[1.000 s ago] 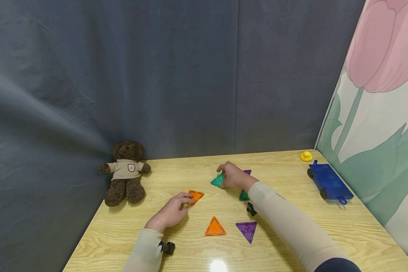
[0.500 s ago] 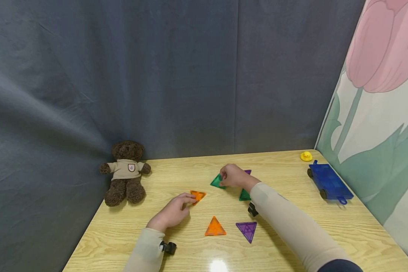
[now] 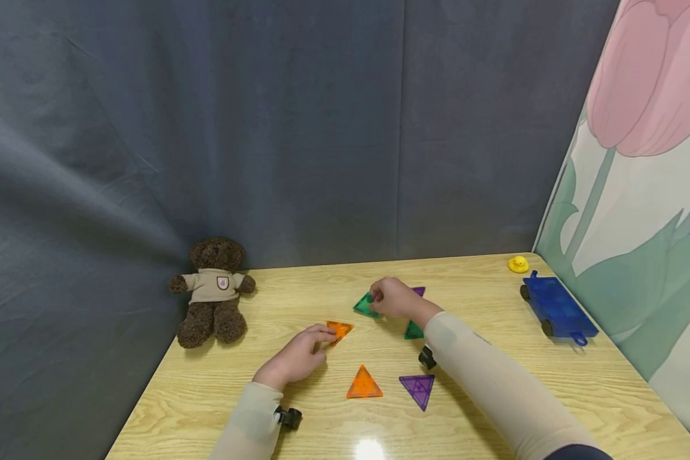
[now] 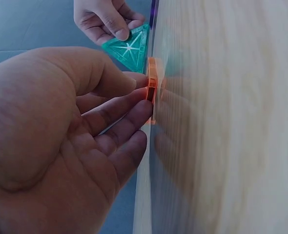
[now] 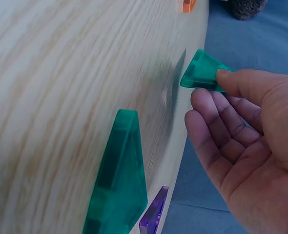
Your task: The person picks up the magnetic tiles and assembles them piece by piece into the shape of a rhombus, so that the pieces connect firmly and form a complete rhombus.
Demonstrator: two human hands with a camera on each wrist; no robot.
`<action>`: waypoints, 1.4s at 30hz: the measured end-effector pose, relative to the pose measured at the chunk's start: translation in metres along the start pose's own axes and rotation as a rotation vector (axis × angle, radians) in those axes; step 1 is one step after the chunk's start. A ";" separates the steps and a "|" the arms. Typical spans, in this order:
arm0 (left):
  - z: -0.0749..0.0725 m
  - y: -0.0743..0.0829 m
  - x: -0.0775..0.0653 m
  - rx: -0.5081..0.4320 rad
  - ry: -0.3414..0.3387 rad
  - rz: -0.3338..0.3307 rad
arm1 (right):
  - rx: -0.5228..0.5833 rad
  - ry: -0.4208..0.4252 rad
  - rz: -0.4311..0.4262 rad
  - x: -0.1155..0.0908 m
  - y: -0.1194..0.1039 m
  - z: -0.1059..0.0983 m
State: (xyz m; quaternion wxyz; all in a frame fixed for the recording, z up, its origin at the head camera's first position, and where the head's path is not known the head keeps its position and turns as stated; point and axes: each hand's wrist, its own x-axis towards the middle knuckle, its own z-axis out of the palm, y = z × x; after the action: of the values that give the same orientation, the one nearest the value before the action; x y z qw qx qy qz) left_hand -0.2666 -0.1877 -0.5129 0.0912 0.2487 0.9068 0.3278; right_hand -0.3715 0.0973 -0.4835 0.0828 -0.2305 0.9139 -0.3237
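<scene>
My right hand [image 3: 395, 298] pinches a green triangular magnetic tile [image 3: 365, 306] between thumb and fingers. In the left wrist view that green tile [image 4: 128, 48] is tilted up off the table. My left hand [image 3: 296, 358] has its fingertips on an orange triangular magnetic tile [image 3: 341, 330] that lies flat; the left wrist view shows the thumb apart from this orange tile [image 4: 153, 78]. A second green tile [image 3: 413, 331] lies partly behind my right wrist, with a purple tile [image 3: 419, 291] beyond it. Nearer me are another orange tile [image 3: 363, 384] and a purple one [image 3: 418, 388].
A brown teddy bear [image 3: 214, 287] in a beige shirt sits at the table's left edge. On the right stand a blue wheeled toy base [image 3: 558, 308] and a small yellow duck [image 3: 518, 264]. A dark curtain [image 3: 322, 140] hangs behind the wooden table [image 3: 483, 275].
My left hand has slid the orange tile a little to the right. My right hand has closed its fingers on the green tile and shifted it slightly left.
</scene>
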 end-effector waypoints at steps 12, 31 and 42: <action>0.003 0.009 0.007 0.020 -0.017 0.011 | 0.016 0.012 -0.033 -0.003 -0.005 0.004; 0.011 0.013 0.018 0.048 -0.047 0.024 | 0.031 -0.015 -0.061 -0.008 -0.012 0.009; 0.014 0.016 0.021 0.034 -0.048 0.032 | 0.012 -0.020 -0.055 -0.007 -0.016 0.014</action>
State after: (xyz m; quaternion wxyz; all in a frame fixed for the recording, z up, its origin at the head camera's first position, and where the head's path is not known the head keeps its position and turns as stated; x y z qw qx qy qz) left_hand -0.2734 -0.1590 -0.5132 0.1033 0.2725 0.9057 0.3078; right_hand -0.3554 0.0824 -0.4843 0.0847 -0.2582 0.9045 -0.3288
